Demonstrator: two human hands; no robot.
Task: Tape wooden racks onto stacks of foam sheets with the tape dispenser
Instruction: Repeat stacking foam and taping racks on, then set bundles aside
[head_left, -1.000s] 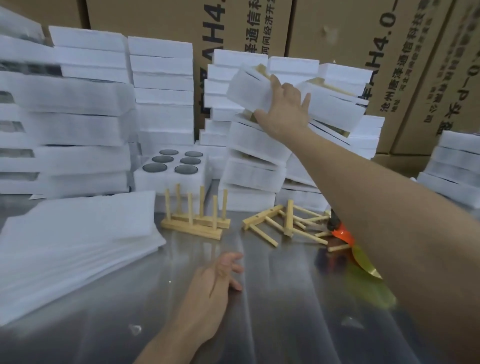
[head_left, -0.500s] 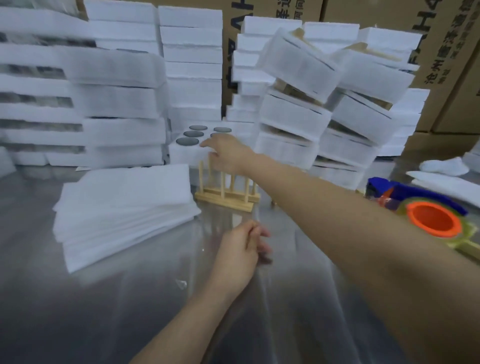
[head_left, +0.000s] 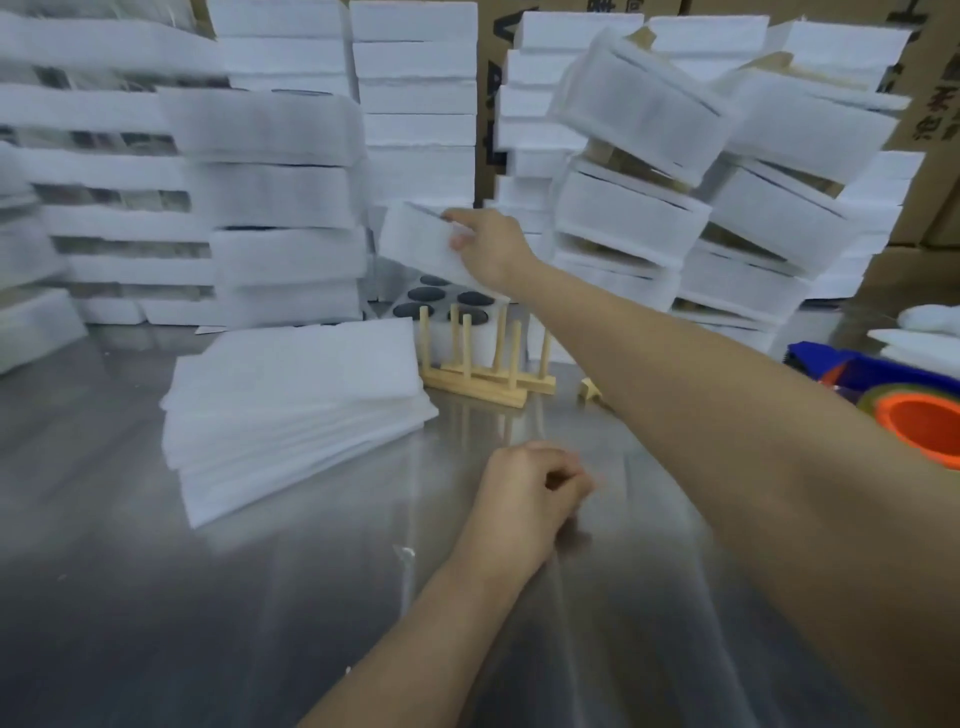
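Observation:
My right hand (head_left: 491, 244) reaches far forward and grips a white foam block (head_left: 421, 244), tilted and lifted above a foam block with round holes (head_left: 441, 299). A wooden rack (head_left: 485, 364) with upright pegs stands on the metal table (head_left: 208, 597) just in front of that holed block. To its left lies a fanned stack of thin foam sheets (head_left: 296, 400). My left hand (head_left: 530, 493) rests on the table with fingers curled and holds nothing. The tape dispenser (head_left: 904, 405), blue with an orange roll, sits at the right edge, partly hidden by my right arm.
Tall piles of white foam blocks (head_left: 270, 171) fill the back left, and taped foam packs (head_left: 675, 208) lean in piles at the back right. Cardboard boxes (head_left: 930, 130) stand behind them. A bit of another wooden piece (head_left: 589, 389) shows beside my right arm.
My right hand left the packs at the back right, moved left and down past the rack, and now grips and lifts a foam block. My left hand's fingers curled in.

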